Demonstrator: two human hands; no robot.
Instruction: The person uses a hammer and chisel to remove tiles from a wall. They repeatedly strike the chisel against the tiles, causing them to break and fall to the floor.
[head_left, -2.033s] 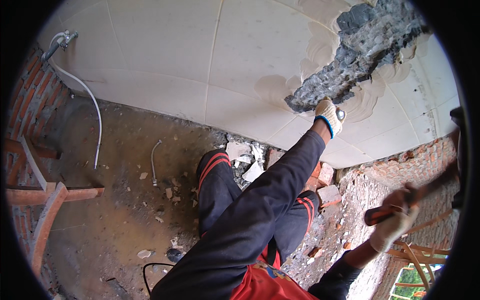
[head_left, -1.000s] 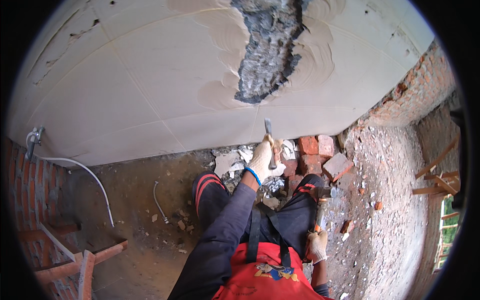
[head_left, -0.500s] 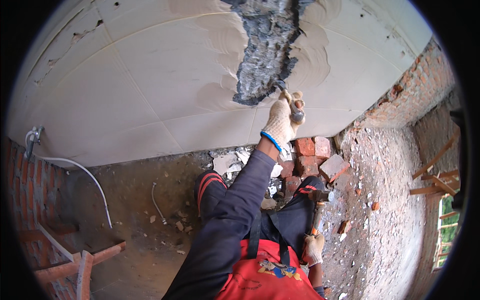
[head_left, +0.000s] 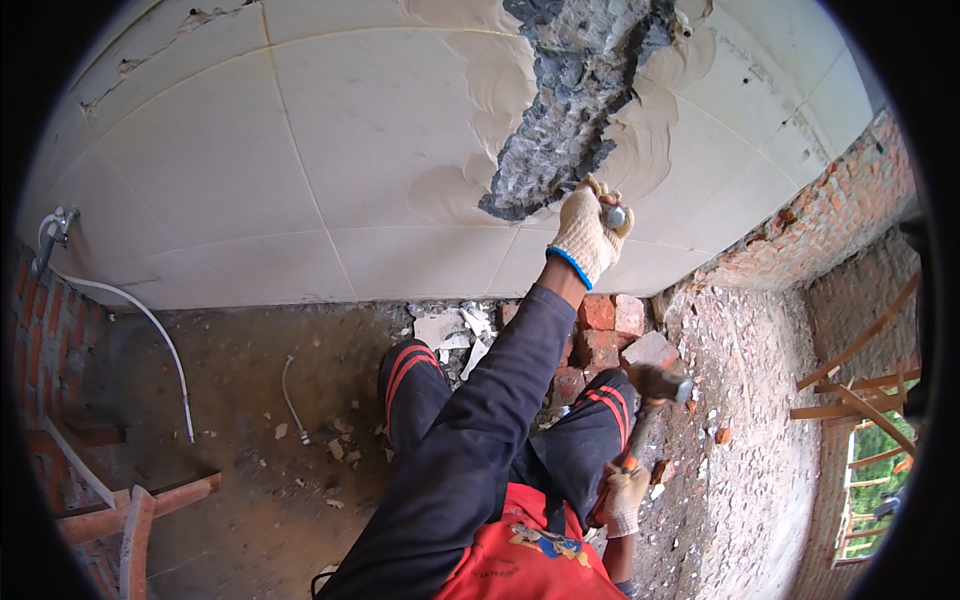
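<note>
My left hand (head_left: 588, 232), in a cream knitted glove with a blue cuff, is closed around a metal chisel (head_left: 615, 216). The chisel's rounded butt sticks out of my fist, while its other end is mostly hidden at the lower right edge of a rough, chipped-out patch (head_left: 560, 140) in the tiled wall (head_left: 390, 140). My right hand (head_left: 626, 494), gloved alike, grips a hammer (head_left: 660, 385) by its handle, low beside my right knee. The hammer's head points up and to the right, apart from the chisel.
Red bricks (head_left: 600, 346) and broken tile pieces (head_left: 440, 328) lie at the wall's foot, past my knees. A white hose (head_left: 165, 338) hangs from a tap (head_left: 60, 230) at left. Timber pieces (head_left: 140, 520) stand lower left. Rough masonry (head_left: 750, 400) runs along the right.
The view has swung, so the wall patch and my left hand appear farther right. The hammer has tilted more to the right and its head sits slightly higher.
</note>
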